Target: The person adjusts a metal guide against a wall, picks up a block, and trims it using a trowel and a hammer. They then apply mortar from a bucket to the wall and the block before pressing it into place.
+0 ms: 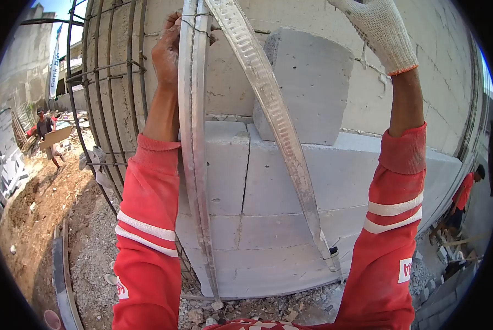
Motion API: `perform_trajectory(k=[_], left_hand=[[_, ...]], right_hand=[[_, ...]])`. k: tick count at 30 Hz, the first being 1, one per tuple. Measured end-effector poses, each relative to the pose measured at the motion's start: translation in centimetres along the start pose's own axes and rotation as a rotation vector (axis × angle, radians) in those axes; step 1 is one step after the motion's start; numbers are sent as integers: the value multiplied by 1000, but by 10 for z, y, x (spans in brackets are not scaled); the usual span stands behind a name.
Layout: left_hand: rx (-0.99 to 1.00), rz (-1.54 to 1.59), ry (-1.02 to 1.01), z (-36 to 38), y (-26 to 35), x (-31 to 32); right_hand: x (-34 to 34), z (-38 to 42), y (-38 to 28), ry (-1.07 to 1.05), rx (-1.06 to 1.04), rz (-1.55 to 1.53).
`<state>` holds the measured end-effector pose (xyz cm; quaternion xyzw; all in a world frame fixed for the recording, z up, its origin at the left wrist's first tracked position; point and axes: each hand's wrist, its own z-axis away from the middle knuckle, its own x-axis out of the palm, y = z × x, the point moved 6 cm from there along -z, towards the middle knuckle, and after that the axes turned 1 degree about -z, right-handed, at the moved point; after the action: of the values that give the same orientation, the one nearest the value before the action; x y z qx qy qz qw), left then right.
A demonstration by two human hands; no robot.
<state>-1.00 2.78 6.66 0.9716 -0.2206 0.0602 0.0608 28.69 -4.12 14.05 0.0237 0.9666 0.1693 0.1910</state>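
My bare left hand [167, 54] is raised at the upper left, its fingers wrapped round an upright metal channel [194, 132]. Thin wire [198, 27] loops around this channel near the hand. A second metal profile with stamped ridges [274, 104] slants down to the right from the top of the view. The two profiles come close together at the top and spread apart below, in front of the block wall [282, 176]. My right hand [379, 34], in a white knitted glove, is raised at the upper right; its fingers are partly cut off by the frame's edge.
A loose grey block [312, 82] stands on the wall's ledge. A rebar cage [111, 82] rises at left. Rubble [202, 314] covers the ground. One person [47, 135] carries a board at far left; another person [465, 195] in red is at far right.
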Motion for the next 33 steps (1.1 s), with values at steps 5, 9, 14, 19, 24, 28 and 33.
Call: perform_trajectory(k=[5, 9, 14, 19, 24, 28, 33], left_hand=[[-30, 4, -26, -3, 1, -7], [3, -43, -36, -3, -2, -8], [72, -238, -8, 4, 5, -3], [-11, -154, -45, -2, 4, -20], [123, -532, 51, 5, 16, 11], [-181, -362, 124, 25, 24, 28], [-256, -321, 85, 46, 34, 40]], right_hand=[[16, 0, 13, -110, 310, -18], [39, -12, 11, -169, 228, 53], [39, -10, 21, -165, 207, 57], [22, 9, 54, -37, 239, -173], [-7, 38, 45, 216, 292, 129], [-40, 76, 14, 435, 333, 406], [73, 135, -114, 241, 222, 183]])
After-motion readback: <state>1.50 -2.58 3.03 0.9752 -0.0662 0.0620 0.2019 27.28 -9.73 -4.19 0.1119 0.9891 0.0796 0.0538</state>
